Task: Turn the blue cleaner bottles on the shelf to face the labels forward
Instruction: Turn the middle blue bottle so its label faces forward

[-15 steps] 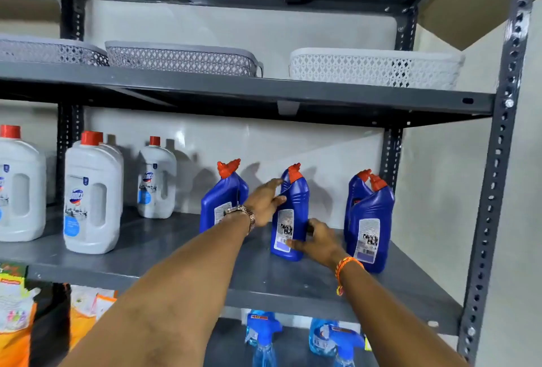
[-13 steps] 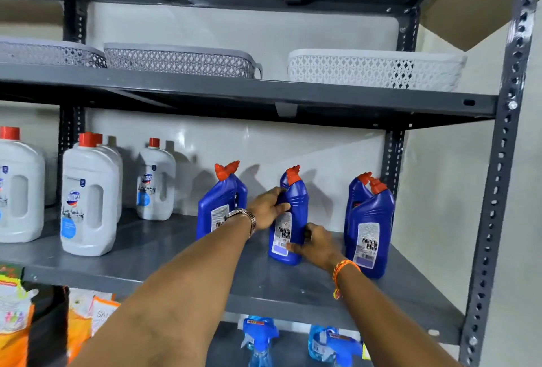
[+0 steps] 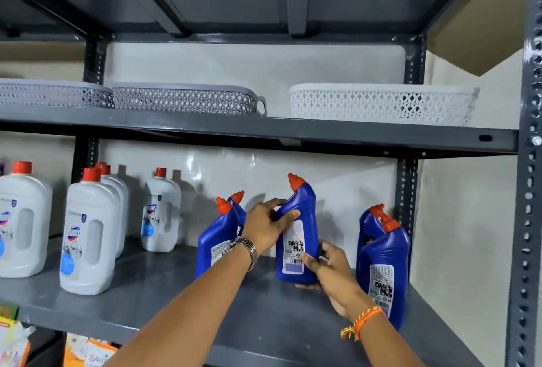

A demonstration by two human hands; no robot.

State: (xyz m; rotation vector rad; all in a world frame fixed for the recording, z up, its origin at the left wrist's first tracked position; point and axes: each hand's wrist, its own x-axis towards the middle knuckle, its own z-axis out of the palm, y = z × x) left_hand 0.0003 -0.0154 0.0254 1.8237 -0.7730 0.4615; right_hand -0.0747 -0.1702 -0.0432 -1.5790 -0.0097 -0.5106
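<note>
The left hand [image 3: 268, 227] covers the held blue bottle's [image 3: 302, 211] shoulder; the right hand [image 3: 325, 271] hides its base. Left of that grip, the wrist masks the neighbouring blue bottle's [image 3: 215, 237] label. Label print is too small to read.
</note>
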